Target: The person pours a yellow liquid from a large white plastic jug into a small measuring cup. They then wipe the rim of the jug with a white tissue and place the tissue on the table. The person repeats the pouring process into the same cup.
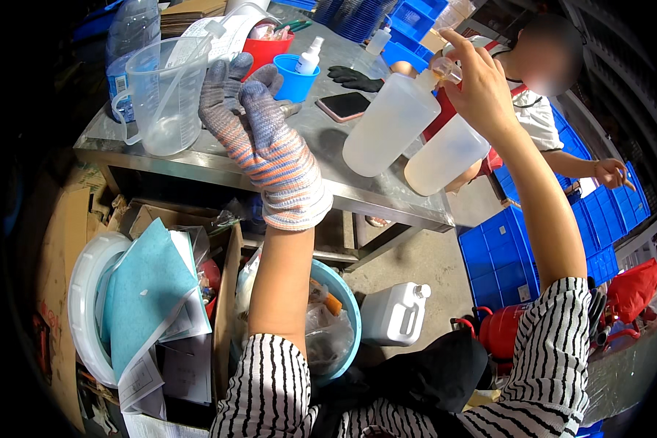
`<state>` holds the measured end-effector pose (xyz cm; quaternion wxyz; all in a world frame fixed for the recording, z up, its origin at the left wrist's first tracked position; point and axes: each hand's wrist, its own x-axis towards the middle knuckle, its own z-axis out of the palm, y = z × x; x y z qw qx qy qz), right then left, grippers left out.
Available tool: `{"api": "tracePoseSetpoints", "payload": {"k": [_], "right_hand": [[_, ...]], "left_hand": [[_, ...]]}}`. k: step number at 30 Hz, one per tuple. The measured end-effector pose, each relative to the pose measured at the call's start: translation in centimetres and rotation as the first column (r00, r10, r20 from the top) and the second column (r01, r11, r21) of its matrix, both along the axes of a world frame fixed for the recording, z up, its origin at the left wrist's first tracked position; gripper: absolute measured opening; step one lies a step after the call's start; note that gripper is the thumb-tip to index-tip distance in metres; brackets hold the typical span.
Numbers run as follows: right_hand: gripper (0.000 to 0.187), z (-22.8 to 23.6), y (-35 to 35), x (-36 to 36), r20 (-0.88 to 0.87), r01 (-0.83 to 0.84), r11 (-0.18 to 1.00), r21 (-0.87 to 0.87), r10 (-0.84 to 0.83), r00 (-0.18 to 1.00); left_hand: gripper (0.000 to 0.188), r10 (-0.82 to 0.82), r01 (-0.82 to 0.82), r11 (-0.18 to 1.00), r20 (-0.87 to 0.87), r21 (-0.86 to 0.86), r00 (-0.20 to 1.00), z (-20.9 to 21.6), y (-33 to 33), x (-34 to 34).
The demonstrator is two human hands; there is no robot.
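Note:
My right hand (483, 91), bare, pinches a small clear vessel (447, 70) with a slight amber tint at the mouth of a translucent white plastic bottle (390, 128). I cannot tell whether the vessel touches the bottle's neck. A second translucent bottle (447, 157) stands just to the right. My left hand (270, 150), in a striped knit glove, is raised over the table with its fingers apart and nothing visible in them. Beside it is a clear measuring jug (164, 102) with a white-headed tube (175, 82) leaning inside.
Behind the hands, the steel table (328, 157) holds a red cup (270, 52), a blue cup (296, 82) with a small white bottle, a phone (343, 106) and a black glove (354, 77). Another person (544, 120) is at the right. Below are a white jerrycan (394, 314) and blue crates (500, 255).

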<state>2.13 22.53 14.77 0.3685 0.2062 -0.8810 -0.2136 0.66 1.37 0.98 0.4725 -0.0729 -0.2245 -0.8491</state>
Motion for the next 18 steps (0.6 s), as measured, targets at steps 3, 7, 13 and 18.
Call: {"api": "tracePoseSetpoints", "payload": {"k": [3, 7, 13, 18], "right_hand": [[0.072, 0.0, 0.1, -0.2, -0.036, -0.022, 0.999, 0.042, 0.024, 0.999], [0.074, -0.1, -0.3, -0.1, -0.053, -0.032, 0.996, 0.082, 0.036, 0.998], [0.072, -0.1, -0.1, -0.4, -0.122, -0.032, 0.982, 0.189, 0.056, 0.991], [0.069, -0.1, -0.1, -0.5, -0.15, -0.048, 0.971, 0.235, 0.085, 0.985]], "left_hand": [[0.029, 0.015, -0.015, 1.0, -0.017, -0.007, 1.0, -0.2, -0.1, -0.5], [0.03, 0.082, -0.083, 0.996, -0.02, -0.036, 0.996, -0.3, -0.1, -0.6], [0.032, 0.085, -0.081, 0.994, 0.054, -0.077, 0.995, -0.4, 0.0, -1.3], [0.033, 0.057, -0.057, 0.998, -0.001, -0.025, 0.998, 0.0, 0.0, -0.6]]}}
